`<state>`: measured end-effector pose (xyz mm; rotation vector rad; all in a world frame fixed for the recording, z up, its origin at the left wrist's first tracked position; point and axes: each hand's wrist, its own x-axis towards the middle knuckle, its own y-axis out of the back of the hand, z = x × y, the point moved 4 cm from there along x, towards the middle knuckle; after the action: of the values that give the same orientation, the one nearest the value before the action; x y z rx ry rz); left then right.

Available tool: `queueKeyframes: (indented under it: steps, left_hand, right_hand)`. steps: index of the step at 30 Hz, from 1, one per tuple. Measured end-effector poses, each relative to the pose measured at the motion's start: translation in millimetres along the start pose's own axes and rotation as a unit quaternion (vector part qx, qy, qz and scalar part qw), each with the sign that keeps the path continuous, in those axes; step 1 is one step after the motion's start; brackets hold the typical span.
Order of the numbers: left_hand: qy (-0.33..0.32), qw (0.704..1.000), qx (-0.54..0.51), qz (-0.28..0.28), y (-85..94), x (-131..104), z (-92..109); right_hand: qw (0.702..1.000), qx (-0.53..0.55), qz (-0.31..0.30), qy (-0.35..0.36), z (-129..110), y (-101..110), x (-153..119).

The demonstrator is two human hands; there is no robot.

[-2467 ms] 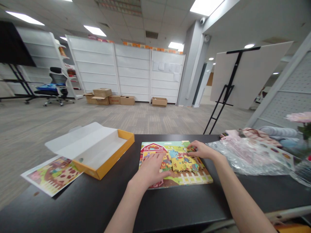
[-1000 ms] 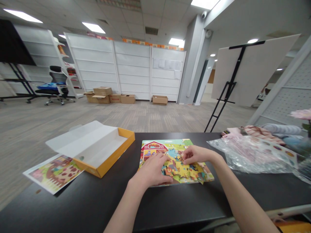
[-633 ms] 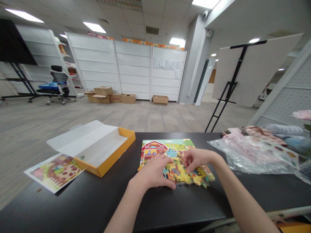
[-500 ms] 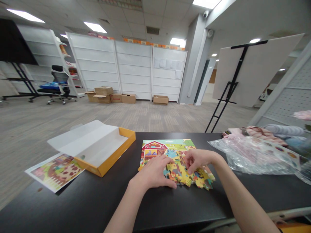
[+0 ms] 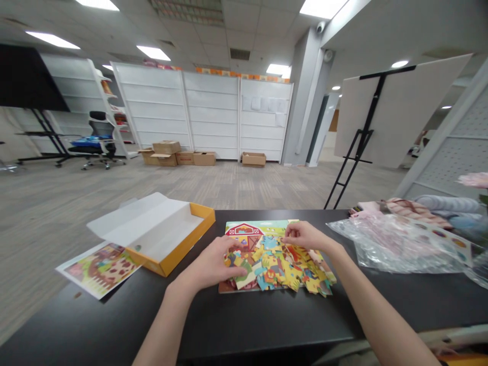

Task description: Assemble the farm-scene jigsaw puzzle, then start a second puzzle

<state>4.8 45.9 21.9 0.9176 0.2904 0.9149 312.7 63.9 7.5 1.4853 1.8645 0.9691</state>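
A farm-scene jigsaw board [image 5: 244,230] with a red barn printed on it lies flat on the black table. Loose jigsaw pieces [image 5: 284,269] are heaped over its middle and right part, some jutting past the near edge. My left hand [image 5: 213,262] rests over the board's left side, thumb and fingers apart around a few pieces, gripping none. Over the upper right of the heap, my right hand [image 5: 307,236] has its fingers curled and the tips drawn together. Whatever lies between those fingertips is too small to make out.
An open yellow box [image 5: 186,236] with a white inside stands left of the board, partly over a printed picture sheet [image 5: 101,269]. Clear plastic bags [image 5: 400,246] lie at the right, with rolled fabrics behind. An easel [image 5: 368,127] stands past the table [image 5: 229,330].
My left hand has moved left, uncovering more pieces. My right hand has risen toward the board's far edge. The camera view has shifted slightly.
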Motion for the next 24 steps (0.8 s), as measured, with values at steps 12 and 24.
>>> queueKeyframes:
  steps: [12, 24]
  left_hand:
    - [-0.007, 0.999, 0.028, -0.029, -14.4, -32, 0]
    - [0.013, 0.999, 0.030, 0.041, 3.2, -28, -15]
  right_hand:
    - [0.974, -0.030, -0.009, 0.223, -58, -47, -6]
    - [0.981, -0.025, -0.032, 0.192, -53, -36, -8]
